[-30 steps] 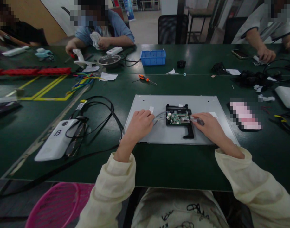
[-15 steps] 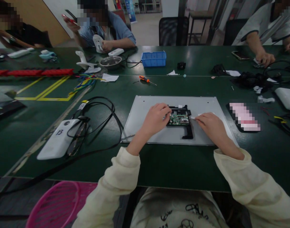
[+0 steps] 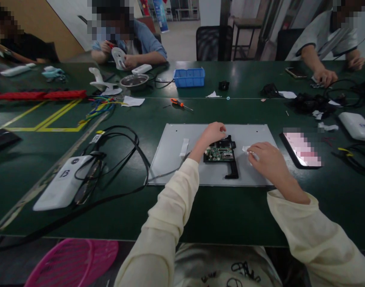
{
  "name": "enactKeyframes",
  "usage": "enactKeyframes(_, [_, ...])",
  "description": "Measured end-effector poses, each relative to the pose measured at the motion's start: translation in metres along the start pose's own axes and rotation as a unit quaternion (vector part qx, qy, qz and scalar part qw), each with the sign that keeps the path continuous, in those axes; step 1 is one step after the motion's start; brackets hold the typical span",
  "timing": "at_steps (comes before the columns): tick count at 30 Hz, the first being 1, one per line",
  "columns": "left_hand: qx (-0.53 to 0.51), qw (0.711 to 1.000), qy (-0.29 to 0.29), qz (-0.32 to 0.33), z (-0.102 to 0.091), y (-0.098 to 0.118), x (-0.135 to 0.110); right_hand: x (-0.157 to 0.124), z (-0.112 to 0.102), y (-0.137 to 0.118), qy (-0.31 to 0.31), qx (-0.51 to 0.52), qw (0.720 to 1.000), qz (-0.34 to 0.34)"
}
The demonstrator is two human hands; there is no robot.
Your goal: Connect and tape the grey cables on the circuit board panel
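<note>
A green circuit board (image 3: 219,153) sits in a black plastic bracket (image 3: 233,169) on a flat grey panel (image 3: 194,175). Over the bracket's top edge is my left hand (image 3: 212,133), fingers curled and pinched; whatever lies between the fingertips is hidden. To the right of the board, my right hand (image 3: 267,159) is closed, with a small white strip (image 3: 246,148) at its thumb and fingertips. Another white strip (image 3: 184,147) lies on the panel left of the board. A thin dark cable (image 3: 167,173) crosses the panel's lower left part.
A phone (image 3: 302,149) lies right of the panel. On the left are a white device marked 13 (image 3: 62,181) and coiled black cables (image 3: 137,149). Farther back are an orange screwdriver (image 3: 179,103), a blue basket (image 3: 189,77) and a metal bowl (image 3: 135,82). Co-workers sit opposite.
My left hand has moved from the board's left side to the bracket's top edge, uncovering the left strip. My right hand and its strip have drawn slightly away from the board.
</note>
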State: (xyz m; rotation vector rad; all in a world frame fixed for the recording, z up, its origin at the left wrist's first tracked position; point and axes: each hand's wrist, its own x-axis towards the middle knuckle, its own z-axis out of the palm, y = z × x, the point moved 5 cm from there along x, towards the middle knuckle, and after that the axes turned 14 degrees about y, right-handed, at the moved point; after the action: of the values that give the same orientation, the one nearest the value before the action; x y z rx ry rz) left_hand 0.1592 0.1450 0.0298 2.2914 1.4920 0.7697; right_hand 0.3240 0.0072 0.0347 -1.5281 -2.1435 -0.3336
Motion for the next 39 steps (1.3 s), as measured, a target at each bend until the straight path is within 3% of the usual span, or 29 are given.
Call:
enactKeyframes(6, [0.004, 1.000, -0.013, 0.009, 0.004, -0.005, -0.002, -0.002, 0.011, -0.008, 0.009, 0.065, 0.998, -0.004])
enactKeyframes(12, [-0.041, 0.998, -0.026, 0.026, 0.004, -0.004, -0.003, -0.008, 0.026, -0.011, -0.038, 0.067, 0.996, -0.035])
enactKeyframes(25, [0.019, 0.995, 0.080, -0.062, -0.003, -0.013, 0.000, -0.006, 0.024, -0.001, -0.017, 0.081, 0.996, 0.024])
enactKeyframes(28, [0.034, 0.994, 0.074, -0.076, -0.014, -0.016, 0.004, -0.005, 0.026, 0.004, -0.004, 0.109, 0.993, 0.047])
enactKeyframes(31, [0.044, 0.993, 0.081, -0.072, -0.037, -0.013, 0.005, -0.005, 0.028, 0.009, 0.011, 0.122, 0.990, 0.071])
enactKeyframes(35, [0.045, 0.995, 0.086, -0.032, -0.072, 0.003, -0.002, -0.005, 0.030, 0.017, 0.027, 0.136, 0.986, 0.095])
enactKeyframes(39, [0.051, 0.996, 0.076, -0.012, -0.092, 0.020, -0.018, -0.006, 0.031, 0.022, 0.036, 0.143, 0.984, 0.097])
